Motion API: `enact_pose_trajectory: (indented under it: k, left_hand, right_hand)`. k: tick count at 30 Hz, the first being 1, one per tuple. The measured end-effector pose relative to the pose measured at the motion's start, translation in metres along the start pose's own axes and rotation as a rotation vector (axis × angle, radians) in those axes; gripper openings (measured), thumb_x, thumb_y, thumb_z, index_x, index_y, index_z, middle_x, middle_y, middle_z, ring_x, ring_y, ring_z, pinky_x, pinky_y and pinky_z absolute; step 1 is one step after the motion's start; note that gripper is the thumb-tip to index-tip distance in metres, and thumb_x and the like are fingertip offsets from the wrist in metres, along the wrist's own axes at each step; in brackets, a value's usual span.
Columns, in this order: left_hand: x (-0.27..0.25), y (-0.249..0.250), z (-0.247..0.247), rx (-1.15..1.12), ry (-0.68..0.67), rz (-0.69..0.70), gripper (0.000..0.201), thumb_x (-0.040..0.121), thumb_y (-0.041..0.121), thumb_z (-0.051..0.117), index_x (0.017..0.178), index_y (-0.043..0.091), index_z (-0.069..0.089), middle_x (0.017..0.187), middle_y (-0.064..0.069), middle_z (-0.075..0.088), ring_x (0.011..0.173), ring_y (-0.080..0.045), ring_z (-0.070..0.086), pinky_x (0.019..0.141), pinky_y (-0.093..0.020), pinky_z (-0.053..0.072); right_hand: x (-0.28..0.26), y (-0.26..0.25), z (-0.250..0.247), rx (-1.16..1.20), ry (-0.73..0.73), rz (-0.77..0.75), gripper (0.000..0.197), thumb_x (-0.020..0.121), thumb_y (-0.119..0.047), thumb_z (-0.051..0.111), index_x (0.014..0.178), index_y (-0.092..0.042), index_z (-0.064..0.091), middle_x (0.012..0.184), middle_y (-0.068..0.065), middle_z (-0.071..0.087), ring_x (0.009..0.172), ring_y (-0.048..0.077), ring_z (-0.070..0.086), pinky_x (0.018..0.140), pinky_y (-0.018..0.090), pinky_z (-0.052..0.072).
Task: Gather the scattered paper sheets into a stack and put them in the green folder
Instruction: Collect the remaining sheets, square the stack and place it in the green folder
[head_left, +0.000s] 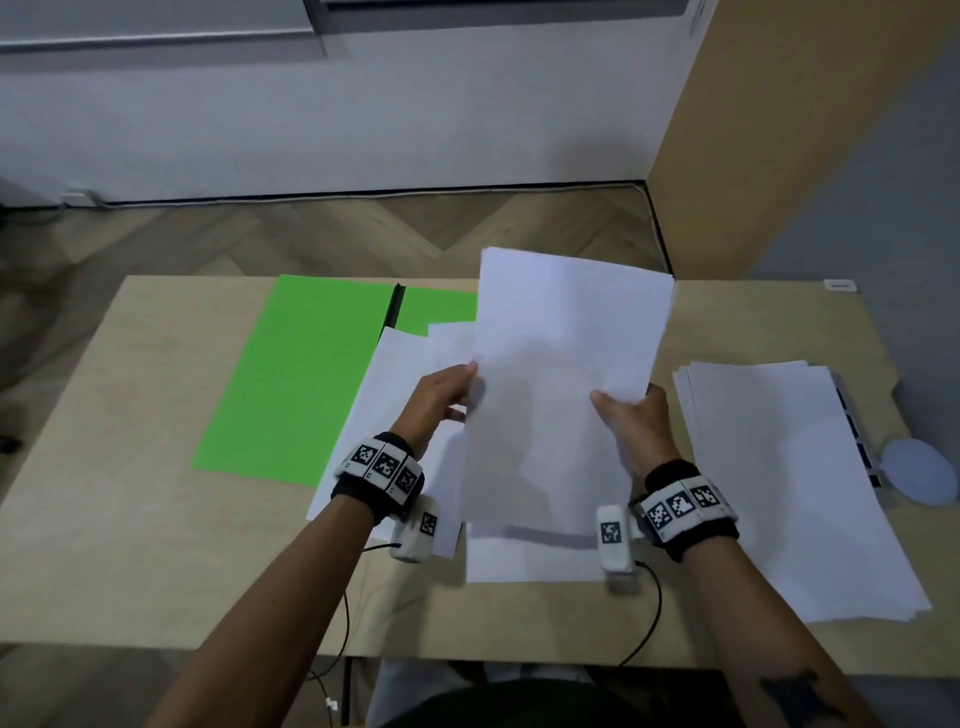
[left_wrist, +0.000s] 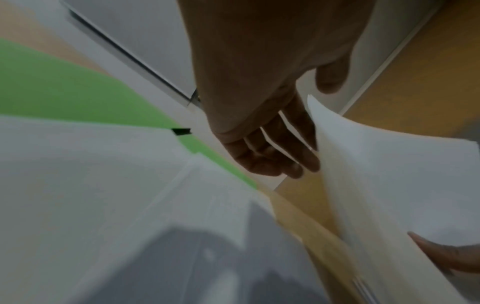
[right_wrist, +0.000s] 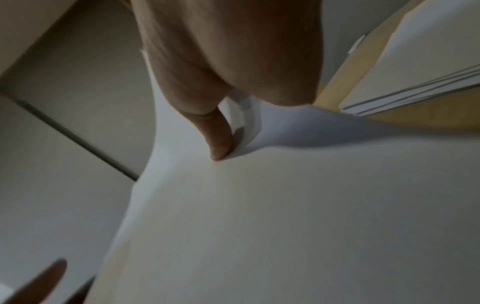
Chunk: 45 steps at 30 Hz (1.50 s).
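Both thumbs pinch a lifted sheet (head_left: 566, 374), left hand (head_left: 441, 400) and right hand (head_left: 631, 421) at its edges, above the table (head_left: 130, 519). More sheets (head_left: 789, 478) lie ungathered; the folder (head_left: 306, 374) lies open, mostly unfilled.

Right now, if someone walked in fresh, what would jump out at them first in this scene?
Probably the raised sheets at centre, held above the table by the right hand, which pinches their right edge, while the left hand is at their left edge. Next, the bright green folder lying open at the left, more paper overlapping its right side. A separate stack lies at the right.
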<state>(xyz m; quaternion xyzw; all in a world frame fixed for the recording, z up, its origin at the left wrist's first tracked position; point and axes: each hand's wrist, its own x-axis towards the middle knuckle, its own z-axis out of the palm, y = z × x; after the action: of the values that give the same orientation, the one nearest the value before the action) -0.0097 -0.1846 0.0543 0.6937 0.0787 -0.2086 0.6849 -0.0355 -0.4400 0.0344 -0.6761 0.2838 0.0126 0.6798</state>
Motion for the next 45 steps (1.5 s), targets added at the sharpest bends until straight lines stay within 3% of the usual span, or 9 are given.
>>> enact_pose_trajectory:
  k: [3,9,19,22,26,31,34,38,45]
  left_hand:
    - [0.008,-0.032,-0.004,0.054,0.125,-0.17,0.045,0.1,0.047,0.041,0.098,0.014,0.071,0.094,-0.004,0.073,0.085,-0.018,0.065,0.072,-0.03,0.048]
    - [0.015,-0.094,0.003,0.444,0.292,-0.317,0.036,0.085,0.017,0.068,0.119,0.008,0.061,0.113,-0.01,0.065,0.108,-0.029,0.06,0.095,-0.038,0.049]
    - [0.019,-0.104,0.033,0.254,0.481,-0.307,0.035,0.081,0.003,0.063,0.116,0.009,0.064,0.104,-0.003,0.065,0.107,-0.026,0.062,0.095,-0.033,0.049]
    - [0.021,-0.1,0.036,0.211,0.459,-0.337,0.035,0.081,0.005,0.066,0.116,0.01,0.063,0.105,-0.001,0.061,0.104,-0.025,0.059,0.088,-0.027,0.046]
    - [0.026,-0.098,0.037,0.096,0.48,-0.394,0.044,0.077,0.011,0.072,0.119,0.015,0.058,0.12,-0.007,0.058,0.105,-0.03,0.061,0.095,-0.041,0.051]
    - [0.03,-0.095,0.037,0.084,0.467,-0.387,0.041,0.078,0.013,0.072,0.116,0.014,0.057,0.111,-0.012,0.065,0.086,-0.026,0.065,0.073,-0.035,0.057]
    - [0.029,-0.094,0.035,0.321,0.364,-0.369,0.03,0.078,0.019,0.071,0.107,0.017,0.066,0.105,-0.002,0.067,0.097,-0.023,0.063,0.087,-0.035,0.054]
    - [0.022,-0.091,0.034,0.548,0.201,-0.362,0.015,0.084,0.019,0.063,0.095,0.013,0.07,0.098,-0.008,0.07,0.094,-0.029,0.065,0.083,-0.035,0.055]
    - [0.016,-0.063,-0.002,0.602,0.553,-0.103,0.026,0.095,0.018,0.047,0.113,0.002,0.057,0.113,-0.024,0.064,0.104,-0.042,0.059,0.086,-0.043,0.044]
  right_hand:
    - [0.003,0.013,-0.017,-0.106,-0.024,0.053,0.026,0.088,0.0,0.067,0.111,-0.011,0.065,0.102,-0.003,0.071,0.096,0.02,0.067,0.086,0.029,0.047]
    - [0.018,0.061,-0.038,-0.211,-0.017,0.324,0.055,0.087,0.003,0.066,0.138,0.008,0.047,0.137,0.018,0.058,0.124,0.031,0.055,0.102,0.035,0.039]
    - [0.019,0.098,-0.041,-0.28,-0.006,0.414,0.07,0.093,-0.006,0.065,0.152,0.005,0.028,0.158,0.019,0.035,0.142,0.036,0.039,0.113,0.044,0.033]
    - [0.019,0.103,-0.042,-0.307,0.019,0.41,0.063,0.093,-0.005,0.064,0.148,0.005,0.034,0.152,0.019,0.043,0.138,0.035,0.044,0.104,0.036,0.036]
    - [0.017,0.105,-0.043,-0.317,0.018,0.412,0.057,0.094,-0.003,0.062,0.145,0.006,0.039,0.146,0.016,0.048,0.134,0.034,0.047,0.096,0.032,0.034]
    - [0.018,0.106,-0.044,-0.311,0.007,0.413,0.055,0.094,-0.004,0.064,0.143,0.006,0.042,0.138,0.015,0.054,0.131,0.034,0.05,0.098,0.033,0.038]
    - [0.018,0.105,-0.044,-0.304,0.003,0.41,0.053,0.092,-0.004,0.065,0.14,0.005,0.046,0.142,0.018,0.054,0.13,0.034,0.052,0.098,0.034,0.039]
    - [0.015,0.101,-0.045,-0.273,-0.017,0.417,0.064,0.093,-0.008,0.067,0.147,0.005,0.036,0.15,0.018,0.045,0.137,0.035,0.045,0.107,0.039,0.037]
    - [0.013,0.101,-0.045,-0.23,-0.038,0.445,0.055,0.089,-0.004,0.07,0.137,0.011,0.047,0.142,0.02,0.053,0.134,0.034,0.048,0.104,0.036,0.036]
